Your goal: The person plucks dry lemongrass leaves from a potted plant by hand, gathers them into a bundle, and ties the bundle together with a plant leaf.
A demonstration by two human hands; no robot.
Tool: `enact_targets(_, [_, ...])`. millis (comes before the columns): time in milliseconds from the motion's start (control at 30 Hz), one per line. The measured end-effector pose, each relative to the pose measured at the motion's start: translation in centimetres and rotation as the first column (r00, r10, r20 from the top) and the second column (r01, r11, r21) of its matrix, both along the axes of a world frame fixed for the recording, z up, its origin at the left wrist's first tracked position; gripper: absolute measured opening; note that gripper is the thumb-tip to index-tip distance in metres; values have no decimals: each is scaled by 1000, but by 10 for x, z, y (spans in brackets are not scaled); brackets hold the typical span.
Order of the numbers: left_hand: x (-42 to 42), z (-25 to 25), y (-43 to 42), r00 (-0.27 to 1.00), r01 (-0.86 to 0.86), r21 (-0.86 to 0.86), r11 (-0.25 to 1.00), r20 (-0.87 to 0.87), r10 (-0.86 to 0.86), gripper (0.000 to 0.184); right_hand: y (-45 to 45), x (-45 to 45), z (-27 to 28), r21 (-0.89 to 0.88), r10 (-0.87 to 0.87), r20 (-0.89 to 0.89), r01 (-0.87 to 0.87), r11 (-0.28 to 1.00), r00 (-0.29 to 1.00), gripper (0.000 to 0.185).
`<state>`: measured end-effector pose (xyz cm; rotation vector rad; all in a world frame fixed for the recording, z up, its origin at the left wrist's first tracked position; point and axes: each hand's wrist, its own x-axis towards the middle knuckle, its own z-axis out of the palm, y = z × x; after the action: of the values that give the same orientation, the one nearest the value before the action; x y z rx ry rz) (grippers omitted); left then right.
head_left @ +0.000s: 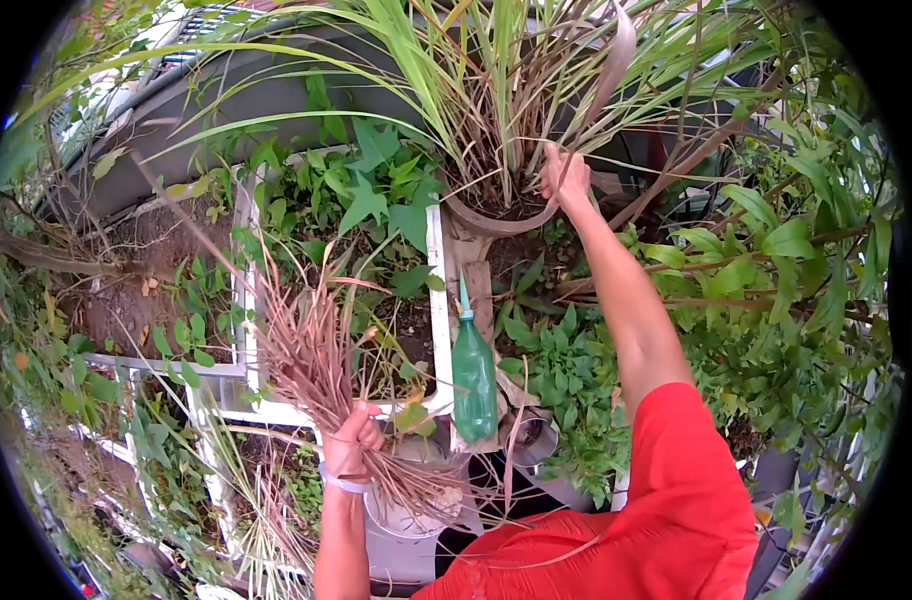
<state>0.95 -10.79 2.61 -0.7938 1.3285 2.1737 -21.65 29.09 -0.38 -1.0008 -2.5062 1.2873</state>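
My left hand (354, 440) is closed round a thick bundle of dry brown leaves (311, 350), their tips spreading up to the left and their other ends sticking out below to the right. At the right side of a potted clump of long grass-like leaves (496, 90), my right hand (566, 180) has its fingers closed low among the stems, by the rim of the round pot (501, 225). A long dry brown leaf (608, 80) rises from those fingers. Green blades and dry stalks mix in the clump; the fingertips are partly hidden.
Between my arms lies a green plastic bottle (474, 390) with a pointed nozzle. White-framed planter boxes (441, 300) with leafy plants stand to the left. Bushes (746, 260) crowd the right side. A whitish bucket (406, 515) sits beneath the bundle.
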Motion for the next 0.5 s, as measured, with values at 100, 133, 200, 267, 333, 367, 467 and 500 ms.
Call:
enact_targets(100, [5,44,-27,988,-111,-19,994,-113,109,21,-17,2,-6,-484,-235,-189,118,867,954,36])
enact_targets(133, [6,56,-33,975,-144,-40,989,-178,134,21,-17,2,-13,-418,-208,-272,80,905,940,28])
enact_targets(200, [8,69,-44,953,-222,-9,975,-214,215,22,-22,-4,-29,-218,-102,-496,-10,976,862,33])
enact_targets(267, [9,79,-50,945,-209,-91,974,-276,177,24,-25,-5,-21,-71,36,-362,-66,995,931,46])
enact_targets(333, [11,78,-46,941,-253,-75,965,-252,227,20,-33,-2,5,-62,69,-416,-104,993,907,43])
enact_targets(367, [11,78,-41,944,-278,-80,957,-208,257,19,-26,-5,4,-36,140,-425,-171,985,894,41])
enact_targets(467, [10,77,-30,952,-255,-129,958,-210,225,19,-17,0,10,-74,157,-398,-202,977,904,23])
enact_targets(500, [8,78,-26,958,-222,-145,964,-216,188,18,-9,-1,-3,-108,134,-459,-205,973,878,19])
